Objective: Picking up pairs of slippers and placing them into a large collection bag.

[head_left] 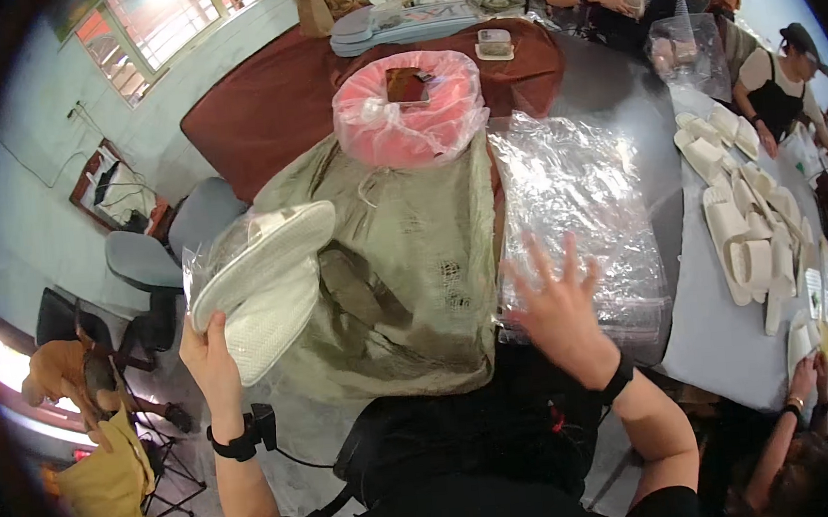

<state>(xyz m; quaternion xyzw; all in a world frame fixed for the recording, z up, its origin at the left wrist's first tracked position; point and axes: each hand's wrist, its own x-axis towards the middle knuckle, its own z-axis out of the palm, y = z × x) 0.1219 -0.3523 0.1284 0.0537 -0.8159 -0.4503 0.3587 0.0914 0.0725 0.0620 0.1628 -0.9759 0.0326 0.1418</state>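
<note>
My left hand (210, 357) grips a pair of white slippers (262, 282) wrapped in a clear plastic bag, held up at the left of a big olive-green sack (404, 259). My right hand (559, 305) hovers with fingers spread over a stack of clear plastic bags (575, 207) lying on the table to the right of the sack. It holds nothing. Both wrists wear black bands.
A pink plastic-wrapped bundle (412, 108) sits on top of the sack. White slippers (752, 222) lie spread over the grey table at right, where other people work. A grey chair (169, 239) stands at left, a brown table (265, 95) behind.
</note>
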